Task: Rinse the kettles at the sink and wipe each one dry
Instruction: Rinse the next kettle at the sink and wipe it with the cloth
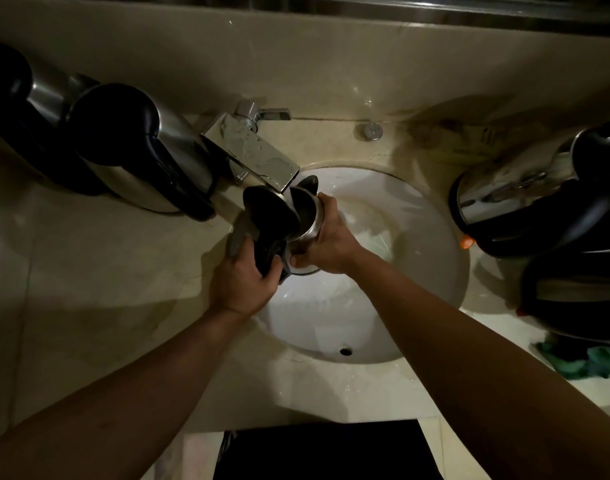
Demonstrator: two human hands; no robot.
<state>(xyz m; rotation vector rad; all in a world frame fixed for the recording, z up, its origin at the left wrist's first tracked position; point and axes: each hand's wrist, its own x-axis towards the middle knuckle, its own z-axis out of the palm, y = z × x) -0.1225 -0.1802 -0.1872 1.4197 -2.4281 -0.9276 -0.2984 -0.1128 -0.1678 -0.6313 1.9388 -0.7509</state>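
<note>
While a kettle (305, 216) is held over the left part of the sink (431, 244), its open mouth is tipped up under the faucet (262, 157) spout. The black handle (267, 251) is gripped by the left hand (243, 282), the fingers curled round it. The steel body is clasped by the right hand (326, 239), with the fingers wrapped over the far side and the thumb pressed near the base. The black lid (269, 211) is seen hinged open to the left of the mouth. Whether water is running from the spout cannot be told in the dim light.

On the counter (99, 271) to the left, two kettles are stood close together: a near one (147, 150) just beside the faucet and a far one (30, 102) at the frame edge, each with steel body and black handle. To the right of the sink, a further kettle (535, 192) is seen, and another (573, 292) nearer, partly cut off by the edge. A green cloth (580, 363) is laid at the near right, touching the nearer kettle's base. A small round knob (372, 130) is set in the counter behind the sink. An overflow hole (345, 350) is visible in the near wall of the bowl.
</note>
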